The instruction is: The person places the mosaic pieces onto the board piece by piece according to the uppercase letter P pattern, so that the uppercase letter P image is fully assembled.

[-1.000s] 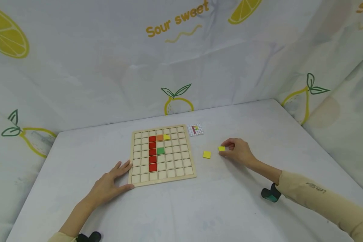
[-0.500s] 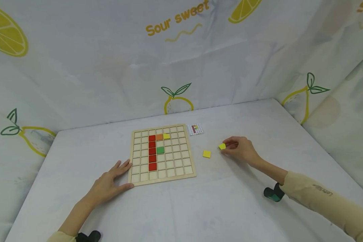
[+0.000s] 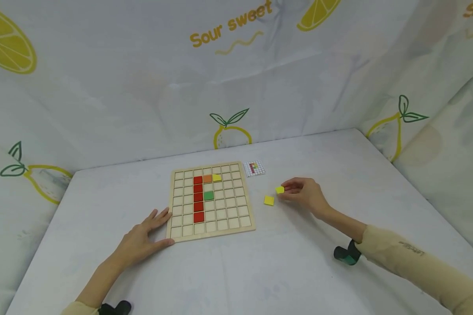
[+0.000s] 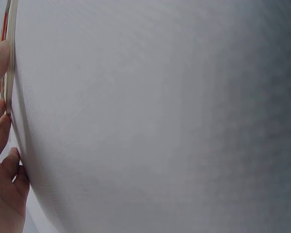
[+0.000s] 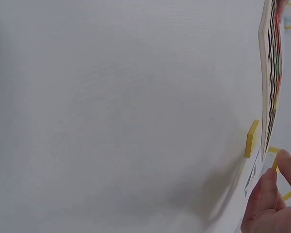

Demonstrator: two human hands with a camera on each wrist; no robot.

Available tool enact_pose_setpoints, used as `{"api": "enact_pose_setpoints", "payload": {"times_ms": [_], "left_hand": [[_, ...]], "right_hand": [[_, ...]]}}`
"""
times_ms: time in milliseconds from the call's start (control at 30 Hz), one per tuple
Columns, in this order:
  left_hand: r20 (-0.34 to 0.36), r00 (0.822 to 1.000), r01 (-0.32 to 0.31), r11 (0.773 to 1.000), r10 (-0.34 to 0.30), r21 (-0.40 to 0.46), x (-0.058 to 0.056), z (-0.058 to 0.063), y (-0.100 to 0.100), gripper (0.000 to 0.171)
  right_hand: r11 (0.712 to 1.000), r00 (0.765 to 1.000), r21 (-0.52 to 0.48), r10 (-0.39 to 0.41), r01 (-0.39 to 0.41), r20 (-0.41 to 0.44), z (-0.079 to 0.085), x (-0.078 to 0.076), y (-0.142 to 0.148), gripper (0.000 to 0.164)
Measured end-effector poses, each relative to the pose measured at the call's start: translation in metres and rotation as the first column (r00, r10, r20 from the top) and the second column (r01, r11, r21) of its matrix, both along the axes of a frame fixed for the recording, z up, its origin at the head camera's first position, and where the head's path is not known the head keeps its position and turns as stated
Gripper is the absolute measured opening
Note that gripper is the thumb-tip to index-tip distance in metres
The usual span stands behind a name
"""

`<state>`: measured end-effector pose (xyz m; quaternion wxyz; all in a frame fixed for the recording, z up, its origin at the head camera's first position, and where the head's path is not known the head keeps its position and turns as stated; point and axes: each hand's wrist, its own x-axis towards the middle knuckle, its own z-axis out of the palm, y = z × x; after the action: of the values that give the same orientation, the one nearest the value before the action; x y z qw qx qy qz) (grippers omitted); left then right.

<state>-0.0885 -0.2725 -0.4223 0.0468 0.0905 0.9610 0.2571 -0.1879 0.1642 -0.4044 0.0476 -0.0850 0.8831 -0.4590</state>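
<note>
My right hand (image 3: pixel 305 195) pinches a small yellow tile (image 3: pixel 280 190) between thumb and fingers, just right of the board. A second yellow tile (image 3: pixel 269 201) lies flat on the table close below it; in the right wrist view this loose tile (image 5: pixel 252 139) stands out beside the board's edge. My left hand (image 3: pixel 142 238) rests at the left edge of the wooden grid board (image 3: pixel 232 212), fingers spread, thumb at its near corner. In the board's cells sit a column of several red tiles (image 3: pixel 198 197), an orange tile (image 3: pixel 207 178), a yellow tile (image 3: pixel 217 177) and a green tile (image 3: pixel 208 195).
A small printed card (image 3: pixel 254 168) with a coloured grid pattern lies by the board's far right corner. The white table (image 3: pixel 228 275) meets a lemon-printed cloth (image 3: pixel 150 96) at the back and sides.
My right hand has turned the pinched yellow tile a little and carried it left, toward the board and the loose tile. My left hand stays in place.
</note>
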Motion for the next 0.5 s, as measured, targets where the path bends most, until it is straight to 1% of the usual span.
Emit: {"api": "enact_pose_setpoints", "payload": {"times_ms": [100, 233, 400, 500], "left_hand": [[0.007, 1.000, -0.004, 1.000, 0.004, -0.001, 0.000, -0.001, 0.000, 0.079], [0.011, 1.000, -0.004, 1.000, 0.004, -0.002, 0.000, -0.002, -0.001, 0.079], [0.011, 1.000, -0.004, 1.000, 0.004, -0.008, 0.000, -0.001, -0.001, 0.079], [0.013, 1.000, -0.006, 1.000, 0.006, -0.007, -0.001, -0.001, -0.001, 0.079]], "right_hand": [[1.000, 1.000, -0.012, -0.009, 0.009, -0.004, 0.001, 0.000, -0.010, 0.035], [0.999, 1.000, -0.032, -0.012, 0.012, 0.012, 0.001, -0.001, -0.026, 0.034], [0.996, 0.997, -0.088, 0.002, 0.004, 0.074, 0.004, -0.002, -0.052, 0.033], [0.994, 0.995, -0.109, 0.031, -0.020, 0.096, 0.005, -0.004, -0.070, 0.032]]}}
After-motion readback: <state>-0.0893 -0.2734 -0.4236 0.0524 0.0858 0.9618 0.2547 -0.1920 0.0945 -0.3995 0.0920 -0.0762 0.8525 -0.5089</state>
